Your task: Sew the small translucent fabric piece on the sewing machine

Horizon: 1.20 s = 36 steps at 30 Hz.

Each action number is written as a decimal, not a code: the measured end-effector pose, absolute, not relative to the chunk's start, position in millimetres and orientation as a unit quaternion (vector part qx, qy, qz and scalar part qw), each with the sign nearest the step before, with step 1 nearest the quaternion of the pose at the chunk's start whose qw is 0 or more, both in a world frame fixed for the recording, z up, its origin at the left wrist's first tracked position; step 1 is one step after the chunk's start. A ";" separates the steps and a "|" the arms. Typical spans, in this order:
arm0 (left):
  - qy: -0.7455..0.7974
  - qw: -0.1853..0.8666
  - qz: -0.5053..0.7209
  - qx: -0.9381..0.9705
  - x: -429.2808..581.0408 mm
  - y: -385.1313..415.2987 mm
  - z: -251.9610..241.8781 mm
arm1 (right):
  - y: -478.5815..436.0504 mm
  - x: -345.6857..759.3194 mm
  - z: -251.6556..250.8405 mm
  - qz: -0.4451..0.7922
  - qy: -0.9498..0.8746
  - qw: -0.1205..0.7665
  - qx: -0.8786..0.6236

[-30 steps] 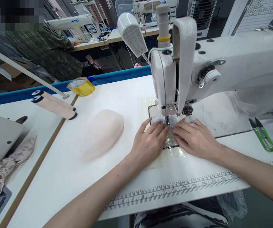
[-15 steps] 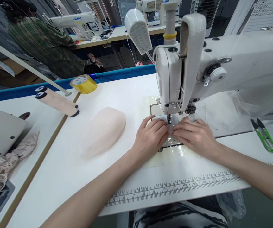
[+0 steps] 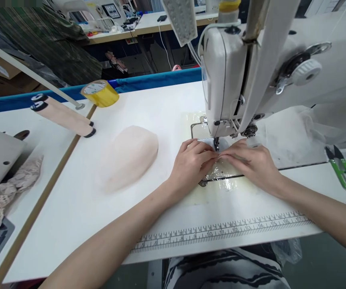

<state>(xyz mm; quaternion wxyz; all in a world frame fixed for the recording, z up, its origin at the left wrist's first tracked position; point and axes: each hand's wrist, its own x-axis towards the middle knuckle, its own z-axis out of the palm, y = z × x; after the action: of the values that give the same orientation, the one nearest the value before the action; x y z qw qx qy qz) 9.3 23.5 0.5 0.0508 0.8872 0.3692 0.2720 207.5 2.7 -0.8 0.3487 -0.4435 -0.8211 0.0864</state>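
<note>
My left hand [image 3: 192, 162] lies beside the presser foot [image 3: 216, 143] of a white sewing machine [image 3: 225, 80], its thumb and fingers pressed together on pale sheer fabric [image 3: 223, 142]. From the other side, my right hand [image 3: 249, 162] pinches the fabric just in front of the needle area. The fingertips of both hands almost meet there. Most of the fabric between them is hidden by the fingers. Beneath the hands is a shiny, film-covered machine plate [image 3: 221, 172].
Left of my hands lies a pale beige cup-shaped piece [image 3: 133, 156]. Farther left are two thread spools [image 3: 63, 116] and a yellow tape roll [image 3: 100, 93]. Green thread snips [image 3: 343, 168] lie right. A printed ruler [image 3: 221, 233] runs along the front edge. A person [image 3: 43, 44] is beyond the table.
My fingertips have drawn closer together in front of the presser foot. The head view has shifted, so the machine looks larger and the table items sit slightly higher and farther left.
</note>
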 end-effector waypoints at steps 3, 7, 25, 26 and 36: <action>0.371 0.044 0.270 0.888 9.0 22.9 0.1 | 2.8 207.6 -0.9 0.073 -0.823 0.337 -0.451; 0.358 0.006 0.270 0.894 8.9 21.1 0.6 | 3.9 207.6 -4.3 0.017 -0.834 0.331 -0.442; 0.291 -0.130 0.194 0.928 -4.3 6.8 3.5 | -5.7 209.0 -3.1 -0.058 -0.887 0.298 -0.347; 0.291 -0.131 0.193 0.928 -4.0 6.7 3.6 | -5.6 209.1 -3.6 -0.056 -0.886 0.301 -0.348; 0.288 -0.142 0.199 0.926 -2.4 7.7 1.3 | -4.6 208.2 -4.8 -0.035 -0.882 0.313 -0.351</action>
<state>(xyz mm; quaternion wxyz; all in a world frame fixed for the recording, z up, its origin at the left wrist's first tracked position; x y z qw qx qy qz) -2.4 7.7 1.3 -0.1418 0.9260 0.2877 0.1990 208.2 -4.6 -4.8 0.3132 -0.3514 -0.8816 -0.0354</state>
